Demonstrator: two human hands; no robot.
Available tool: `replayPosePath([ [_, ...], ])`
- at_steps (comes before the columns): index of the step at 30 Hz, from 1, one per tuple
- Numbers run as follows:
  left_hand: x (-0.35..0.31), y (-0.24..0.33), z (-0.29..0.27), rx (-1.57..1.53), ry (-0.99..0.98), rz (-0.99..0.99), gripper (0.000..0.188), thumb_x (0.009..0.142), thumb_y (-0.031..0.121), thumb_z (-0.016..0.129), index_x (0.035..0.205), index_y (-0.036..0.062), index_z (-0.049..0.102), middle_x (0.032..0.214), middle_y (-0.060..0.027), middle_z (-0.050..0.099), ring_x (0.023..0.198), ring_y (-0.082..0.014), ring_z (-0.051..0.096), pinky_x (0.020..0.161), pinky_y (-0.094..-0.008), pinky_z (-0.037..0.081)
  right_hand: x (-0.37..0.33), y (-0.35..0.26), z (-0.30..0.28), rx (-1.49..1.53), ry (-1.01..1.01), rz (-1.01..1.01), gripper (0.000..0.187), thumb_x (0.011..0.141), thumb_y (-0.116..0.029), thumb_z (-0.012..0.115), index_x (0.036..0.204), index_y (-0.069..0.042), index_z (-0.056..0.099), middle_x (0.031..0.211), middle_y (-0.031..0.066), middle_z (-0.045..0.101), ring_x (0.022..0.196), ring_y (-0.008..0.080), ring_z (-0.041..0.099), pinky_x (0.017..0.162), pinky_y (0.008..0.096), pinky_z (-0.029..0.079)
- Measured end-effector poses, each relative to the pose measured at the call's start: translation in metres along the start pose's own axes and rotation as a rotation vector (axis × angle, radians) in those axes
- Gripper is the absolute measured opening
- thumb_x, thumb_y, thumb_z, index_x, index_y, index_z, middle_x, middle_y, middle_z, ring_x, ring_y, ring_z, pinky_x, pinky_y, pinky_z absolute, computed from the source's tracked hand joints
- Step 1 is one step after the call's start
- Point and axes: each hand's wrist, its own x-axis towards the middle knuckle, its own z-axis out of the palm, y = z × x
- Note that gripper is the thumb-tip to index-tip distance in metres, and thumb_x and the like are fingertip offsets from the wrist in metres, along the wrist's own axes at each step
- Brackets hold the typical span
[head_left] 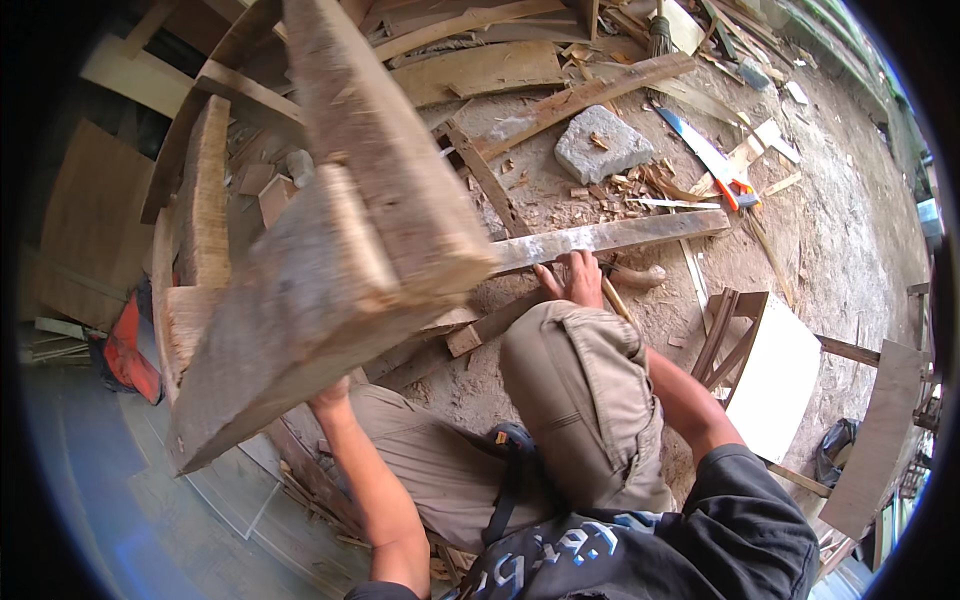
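Observation:
A thick wooden assembly of two timbers meeting at an angle looms close on the left. My left hand is closed against its lower edge, the fingers mostly hidden behind the wood. Beyond my raised knee, my right hand grips the near edge of a long wooden beam lying across the ground, its fingertips on the wood. Right beside that hand are a curved wooden handle with a rounded end and a thin wooden stick, partly hidden by the knee.
A grey stone block sits beyond the beam, among wood chips. A handsaw with an orange handle lies farther right. A white-topped wooden piece stands at right. Planks lie at the back; an orange-and-black item is at left.

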Motion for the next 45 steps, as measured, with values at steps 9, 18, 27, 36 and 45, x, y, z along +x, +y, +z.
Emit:
replayPosePath([
  [9, 0.014, 0.011, 0.006, -0.225, 0.154, -0.202, 0.059, 0.075, 0.011, 0.072, 0.128, -0.0075, 0.053, 0.123, -0.0153, 0.059, 0.107, -0.0241, 0.059, 0.096, -0.0365, 0.046, -0.012, 0.054, 0.048, 0.405, -0.406, 0.295, 0.07, 0.083, -0.052, 0.075, 0.109, 0.01, 0.056, 0.098, 0.0324, 0.065, 0.094, 0.0438, 0.065, 0.083, 0.0465, 0.051],
  [18, 0.006, 0.002, -0.018, -0.203, 0.254, -0.27, 0.065, 0.073, 0.011, 0.068, 0.131, -0.0099, 0.048, 0.124, -0.0172, 0.056, 0.107, -0.0247, 0.059, 0.097, -0.0383, 0.047, -0.026, 0.045, 0.056, 0.436, -0.515, 0.262, 0.067, 0.084, -0.051, 0.073, 0.117, 0.005, 0.058, 0.091, 0.0279, 0.066, 0.083, 0.0433, 0.063, 0.076, 0.0481, 0.05],
  [27, -0.023, -0.024, -0.069, -0.121, 0.374, -0.389, 0.06, 0.074, 0.015, 0.073, 0.124, -0.0111, 0.053, 0.12, -0.0176, 0.059, 0.104, -0.0247, 0.059, 0.094, -0.0368, 0.046, -0.031, -0.005, 0.1, 0.611, -0.7, 0.189, 0.066, 0.084, -0.05, 0.074, 0.112, 0.009, 0.059, 0.088, 0.0275, 0.067, 0.082, 0.0397, 0.065, 0.073, 0.0459, 0.051],
  [36, -0.075, -0.055, -0.104, 0.321, 0.105, -0.233, 0.053, 0.077, 0.012, 0.078, 0.121, -0.0099, 0.059, 0.12, -0.0163, 0.064, 0.105, -0.0241, 0.062, 0.094, -0.0371, 0.048, -0.048, -0.014, 0.142, 0.223, -0.757, -0.138, 0.051, 0.088, -0.047, 0.07, 0.092, 0.004, 0.065, 0.085, 0.0244, 0.069, 0.082, 0.0403, 0.068, 0.073, 0.0467, 0.056],
  [45, -0.08, -0.049, -0.123, 0.559, -0.463, 0.036, 0.042, 0.082, 0.013, 0.078, 0.119, -0.0021, 0.065, 0.12, -0.0105, 0.069, 0.107, -0.0224, 0.065, 0.095, -0.0377, 0.049, 0.048, 0.013, 0.086, -0.196, -0.522, -0.885, 0.092, 0.081, -0.054, 0.073, 0.15, -0.008, 0.033, 0.14, 0.0193, 0.042, 0.139, 0.034, 0.033, 0.11, 0.0511, 0.031],
])
